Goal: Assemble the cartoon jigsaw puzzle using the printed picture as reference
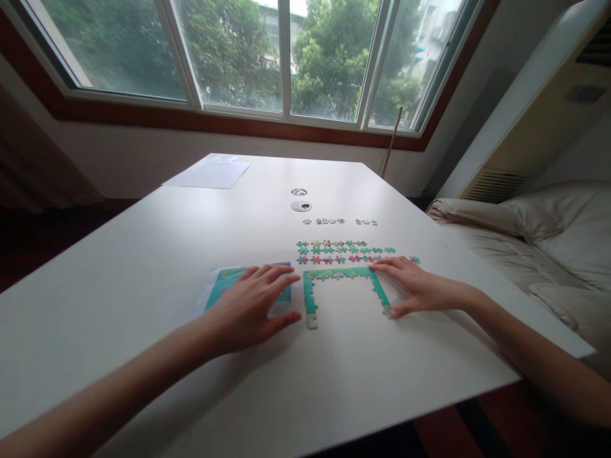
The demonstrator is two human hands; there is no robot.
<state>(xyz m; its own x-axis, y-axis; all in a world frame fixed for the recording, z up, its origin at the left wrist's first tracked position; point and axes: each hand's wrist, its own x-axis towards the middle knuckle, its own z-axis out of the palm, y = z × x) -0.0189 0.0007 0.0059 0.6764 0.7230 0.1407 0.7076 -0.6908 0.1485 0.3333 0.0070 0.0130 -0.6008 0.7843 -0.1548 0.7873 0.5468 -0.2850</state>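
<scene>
By window [238,57] | white table [344,381] | puzzle border [310,299] | left hand [255,305], right hand [415,285] spread apart | sofa [568,222]

Lit by cool daylight through the far window [285,63], so seen largely against the light. Overexposed to near white in the sky patches [300,7], hazy over the foliage [329,70]. Sheened pale on the far part of the white table [267,181], greyer toward the near edge. Shadowed softly on the near side of the left hand [258,305]. Dim at the sides, nearly black around the curtain [42,146] and below the table. Soft in fine detail, smeared on the small puzzle pieces [316,259]. Stretched by wide-angle distortion toward the edges, most plainly in the slanting window and elongated forearms [138,381].
</scene>
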